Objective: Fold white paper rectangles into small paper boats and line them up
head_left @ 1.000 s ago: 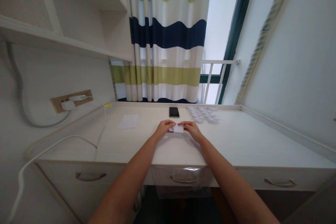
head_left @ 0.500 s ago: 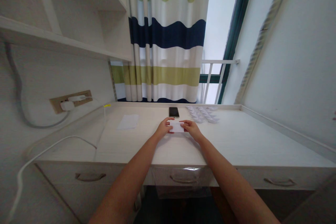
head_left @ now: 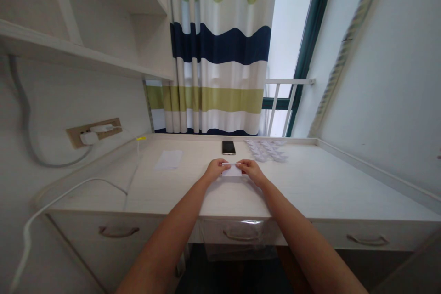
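A small white sheet of paper [head_left: 232, 172] is held between my two hands, just over the desk top. My left hand [head_left: 216, 169] pinches its left end, thumb on the near face. At the right end my right hand [head_left: 251, 170] grips it the same way, fingers mostly behind. A narrow strip along the paper's top edge looks folded over. Beyond the hands lies a dark smartphone [head_left: 228, 147]. Rows of folded white paper pieces [head_left: 265, 150] sit behind and to the right of my right hand.
A stack of white paper sheets [head_left: 169, 159] lies left on the white desk [head_left: 327, 188]. A white cable [head_left: 99, 179] crosses the desk's left side near a wall socket [head_left: 93, 133]. Shelving [head_left: 103, 59] overhangs the left, and a striped curtain [head_left: 220, 73] hangs behind.
The fingers of both hands have drawn in closer around the paper's top edge, thumbs nearer each other. The paper sits slightly lower, with a strip now showing at its top.
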Demonstrator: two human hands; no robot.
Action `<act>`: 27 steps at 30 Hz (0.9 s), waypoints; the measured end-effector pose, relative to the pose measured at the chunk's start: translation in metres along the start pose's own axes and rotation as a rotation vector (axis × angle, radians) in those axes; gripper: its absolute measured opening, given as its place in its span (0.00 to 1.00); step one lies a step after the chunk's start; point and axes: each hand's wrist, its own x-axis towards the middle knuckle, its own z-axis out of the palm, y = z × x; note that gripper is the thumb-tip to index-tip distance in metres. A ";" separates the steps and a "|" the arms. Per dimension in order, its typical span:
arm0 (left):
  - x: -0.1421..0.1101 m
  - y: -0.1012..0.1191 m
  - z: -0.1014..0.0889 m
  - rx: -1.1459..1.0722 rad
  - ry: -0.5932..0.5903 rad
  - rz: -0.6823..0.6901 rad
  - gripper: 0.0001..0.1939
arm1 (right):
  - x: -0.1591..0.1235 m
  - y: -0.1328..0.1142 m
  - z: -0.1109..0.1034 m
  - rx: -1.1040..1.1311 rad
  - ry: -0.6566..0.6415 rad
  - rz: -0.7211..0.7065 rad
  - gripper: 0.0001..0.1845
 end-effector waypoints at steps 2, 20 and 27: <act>-0.002 0.002 0.000 0.022 -0.007 -0.008 0.12 | 0.000 0.000 0.000 -0.014 -0.013 -0.010 0.14; -0.001 0.004 -0.002 0.146 -0.024 0.156 0.11 | 0.001 -0.001 0.002 0.004 -0.053 -0.042 0.15; -0.001 0.003 -0.002 0.102 0.021 0.125 0.11 | -0.001 0.000 0.002 0.028 -0.045 0.022 0.16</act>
